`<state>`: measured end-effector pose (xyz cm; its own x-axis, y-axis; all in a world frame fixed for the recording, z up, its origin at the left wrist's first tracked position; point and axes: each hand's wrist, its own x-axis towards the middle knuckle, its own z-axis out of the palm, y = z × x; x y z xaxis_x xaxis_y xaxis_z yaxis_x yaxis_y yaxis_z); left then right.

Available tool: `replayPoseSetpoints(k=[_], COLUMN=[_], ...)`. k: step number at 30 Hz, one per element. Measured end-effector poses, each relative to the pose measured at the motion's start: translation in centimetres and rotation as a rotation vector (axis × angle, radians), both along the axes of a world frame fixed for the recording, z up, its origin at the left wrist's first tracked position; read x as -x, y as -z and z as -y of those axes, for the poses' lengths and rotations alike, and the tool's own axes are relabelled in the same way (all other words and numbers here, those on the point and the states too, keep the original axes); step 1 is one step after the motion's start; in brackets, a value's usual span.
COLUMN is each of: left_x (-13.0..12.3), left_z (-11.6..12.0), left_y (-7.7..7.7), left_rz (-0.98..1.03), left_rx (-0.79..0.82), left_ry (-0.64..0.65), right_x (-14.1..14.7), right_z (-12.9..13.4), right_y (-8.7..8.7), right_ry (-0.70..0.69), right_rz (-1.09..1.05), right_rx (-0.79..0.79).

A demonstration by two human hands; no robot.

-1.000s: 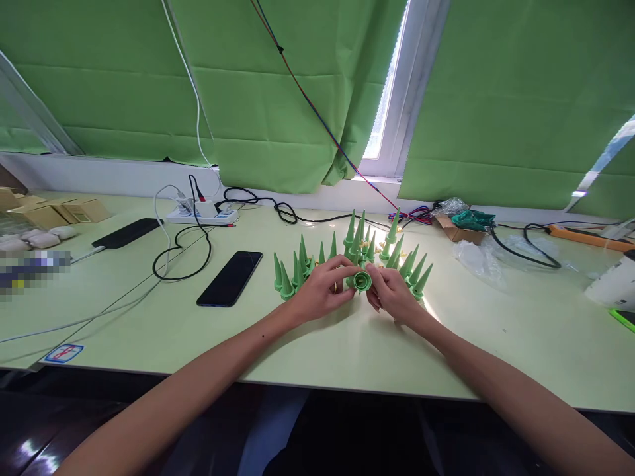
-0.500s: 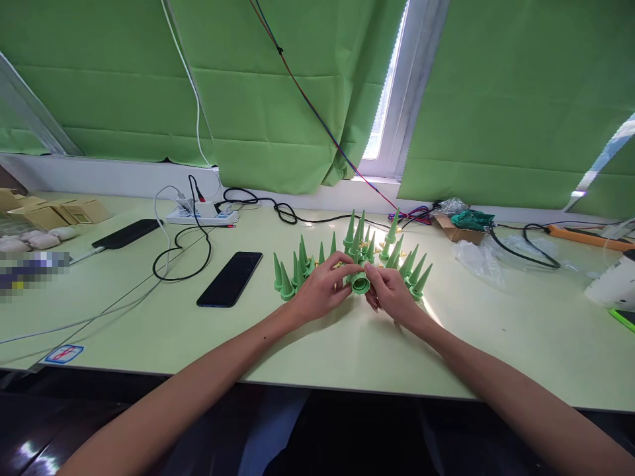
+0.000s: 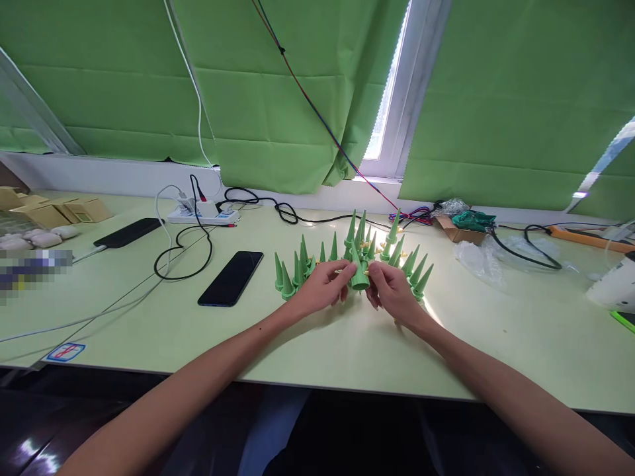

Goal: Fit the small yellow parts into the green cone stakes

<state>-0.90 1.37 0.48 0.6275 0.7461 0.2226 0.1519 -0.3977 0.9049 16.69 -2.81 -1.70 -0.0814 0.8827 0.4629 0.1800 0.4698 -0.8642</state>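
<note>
My left hand (image 3: 325, 285) is closed on a green cone (image 3: 360, 276), thumb on its side, the cone's point upward and its wide end toward me. My right hand (image 3: 394, 289) is closed at the cone's right side, thumb and forefinger pinched on something small and yellowish that is mostly hidden. Several more green spiked cones stand upright on the table behind and beside both hands, among them a group at the left (image 3: 286, 284) and a group at the right (image 3: 421, 281). Small yellow pieces lie between them.
A black phone (image 3: 231, 279) lies left of the hands, and a second dark device (image 3: 127, 233) is further left. Behind are a power strip (image 3: 203, 215) and black cables. At the right are clear plastic bags (image 3: 479, 263) and a small cardboard box (image 3: 459, 231).
The held cone has turned from showing its open round end to standing point up. My left fingers have shifted around it; my right hand has barely moved.
</note>
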Motion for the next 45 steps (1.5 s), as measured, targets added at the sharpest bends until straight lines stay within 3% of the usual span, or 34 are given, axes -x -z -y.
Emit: replayPoseSetpoints(k=[11, 22, 45], left_x=[0.3, 0.5, 0.6], left_z=[-0.1, -0.2, -0.8], left_y=[0.1, 0.0, 1.6], left_rz=[0.002, 0.07, -0.011], left_rx=[0.032, -0.087, -0.889], left_ry=[0.026, 0.025, -0.031], right_x=[-0.2, -0.3, 0.0], right_z=[0.0, 0.3, 0.3], right_y=[-0.2, -0.3, -0.6], right_ry=[-0.011, -0.029, 0.087], right_rz=[0.093, 0.151, 0.258], right_rx=[0.096, 0.057, 0.064])
